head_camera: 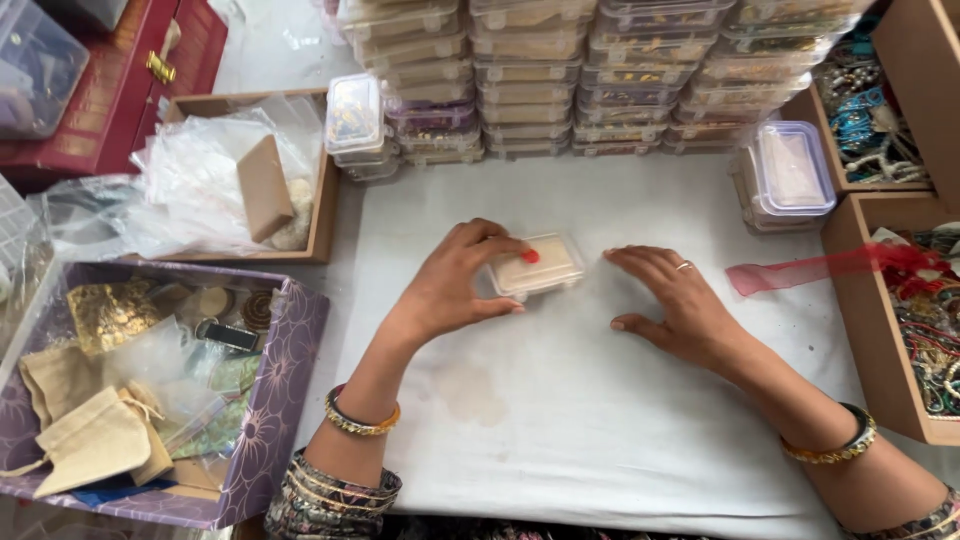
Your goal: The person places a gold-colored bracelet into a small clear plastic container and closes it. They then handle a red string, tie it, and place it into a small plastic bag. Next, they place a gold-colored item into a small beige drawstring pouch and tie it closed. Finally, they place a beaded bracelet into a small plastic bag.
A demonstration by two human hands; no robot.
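item: small clear lidded box (537,267), pale contents, lying on the white-covered worktop (560,420) near its middle. long axis runs roughly left to right, tilted slightly up toward the right. left hand (455,285) grips it from its left end, fingers curled over the lid, thumb at the near edge. right hand (675,305) lies open and flat on the cloth just right of the box, fingertips near its right end, not touching. behind: stacked clear boxes (560,80). left: purple box of pouches (285,390).
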